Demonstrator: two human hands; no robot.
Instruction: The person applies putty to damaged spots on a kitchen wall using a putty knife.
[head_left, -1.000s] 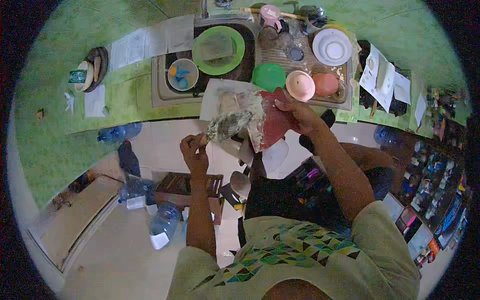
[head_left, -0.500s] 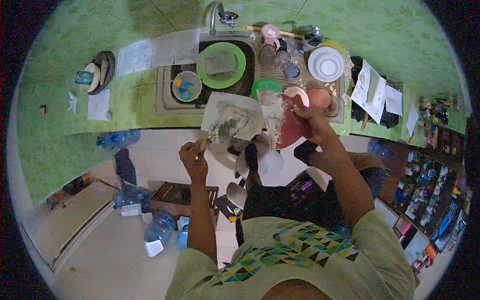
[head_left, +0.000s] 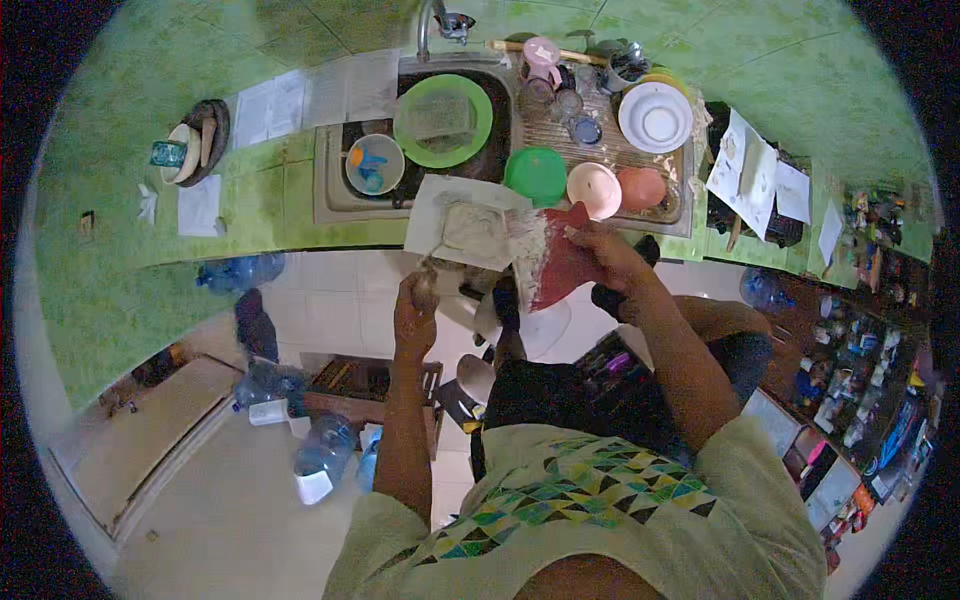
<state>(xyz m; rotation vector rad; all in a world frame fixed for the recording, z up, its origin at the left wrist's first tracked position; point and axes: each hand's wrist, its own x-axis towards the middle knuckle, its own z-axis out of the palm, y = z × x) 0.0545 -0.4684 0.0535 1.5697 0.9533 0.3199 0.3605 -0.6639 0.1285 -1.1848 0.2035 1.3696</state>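
My left hand [head_left: 416,303] is closed around a short, thin-looking tool [head_left: 430,264], its end largely hidden by the fist. Beyond it a white square sheet [head_left: 425,205], with pale paste in its middle, overlaps the front edge of the sink counter. In my right hand [head_left: 608,252] is a flat, dark red board [head_left: 568,268], gripped by its right side and tilted. Whitish paste coats the board's left edge, which meets the right side of the white sheet in the picture; I cannot tell whether they touch.
A steel sink [head_left: 330,205] holds a large green bowl [head_left: 480,95] and a white cup [head_left: 385,185]. Its drainboard carries a green bowl [head_left: 535,175], a pink bowl [head_left: 594,190], an orange bowl [head_left: 640,187] and white bowls [head_left: 655,118]. Water bottles [head_left: 325,445] stand on the floor.
My left hand has moved right and slightly up, and its tool has turned away from the sheet's paste. The red board has shifted slightly left and tilted, uncovering the pink bowl.
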